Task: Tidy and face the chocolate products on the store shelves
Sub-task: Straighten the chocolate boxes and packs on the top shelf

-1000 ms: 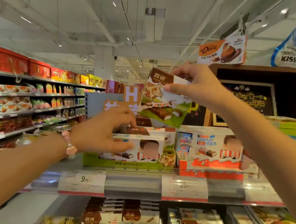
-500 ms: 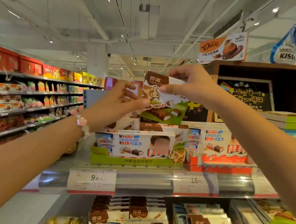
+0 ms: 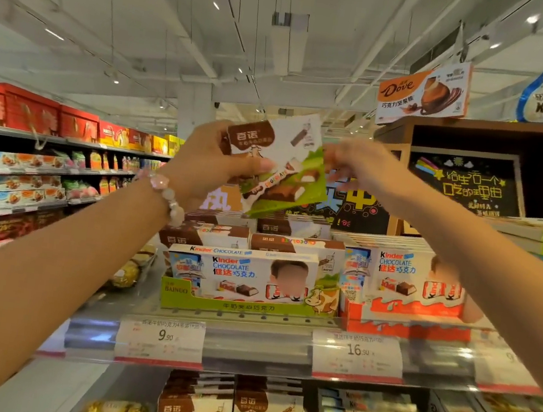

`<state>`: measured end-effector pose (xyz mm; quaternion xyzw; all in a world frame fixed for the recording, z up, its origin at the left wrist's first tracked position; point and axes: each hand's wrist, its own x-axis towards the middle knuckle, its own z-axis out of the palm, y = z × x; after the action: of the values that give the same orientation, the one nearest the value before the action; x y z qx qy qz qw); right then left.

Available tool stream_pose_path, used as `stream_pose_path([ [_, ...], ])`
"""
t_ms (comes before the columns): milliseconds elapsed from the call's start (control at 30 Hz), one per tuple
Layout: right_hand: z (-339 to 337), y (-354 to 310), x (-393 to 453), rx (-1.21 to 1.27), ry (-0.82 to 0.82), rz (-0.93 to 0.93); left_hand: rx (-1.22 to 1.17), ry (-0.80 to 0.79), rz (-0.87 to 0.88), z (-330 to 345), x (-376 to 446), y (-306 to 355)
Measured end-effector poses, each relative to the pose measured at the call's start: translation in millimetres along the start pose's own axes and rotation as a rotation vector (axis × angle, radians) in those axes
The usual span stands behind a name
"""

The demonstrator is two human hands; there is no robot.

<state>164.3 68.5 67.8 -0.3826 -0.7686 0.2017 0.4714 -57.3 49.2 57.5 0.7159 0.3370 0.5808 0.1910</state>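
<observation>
A brown, white and green Bainuo chocolate box (image 3: 281, 172) is held up tilted above the top shelf. My left hand (image 3: 207, 159) grips its left end, thumb across the front. My right hand (image 3: 361, 166) is blurred at the box's right edge; whether it still pinches the box is unclear. Below, a Kinder Chocolate box (image 3: 240, 274) stands at the front of the green Bainuo display tray (image 3: 243, 306), with brown Bainuo boxes (image 3: 296, 243) behind it. More Kinder boxes (image 3: 415, 280) fill the red tray to the right.
The shelf edge (image 3: 262, 346) carries price tags of 9.90 (image 3: 163, 336) and 16.90 (image 3: 358, 352). The shelf below holds more Bainuo and Kinder boxes (image 3: 247, 406). A wooden display (image 3: 496, 166) with a chalkboard rises at the right. An aisle of shelves (image 3: 25, 180) runs at the left.
My left hand rose from the Kinder box in the green tray and took hold of the Bainuo box's left end. My right hand slid from the box's top to its right edge.
</observation>
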Motion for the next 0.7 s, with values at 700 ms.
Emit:
stream_pose_path([
  [700,38,22,-6,-0.431,-0.369,-0.161,-0.123,0.154,-0.009,-34,-30,-7],
])
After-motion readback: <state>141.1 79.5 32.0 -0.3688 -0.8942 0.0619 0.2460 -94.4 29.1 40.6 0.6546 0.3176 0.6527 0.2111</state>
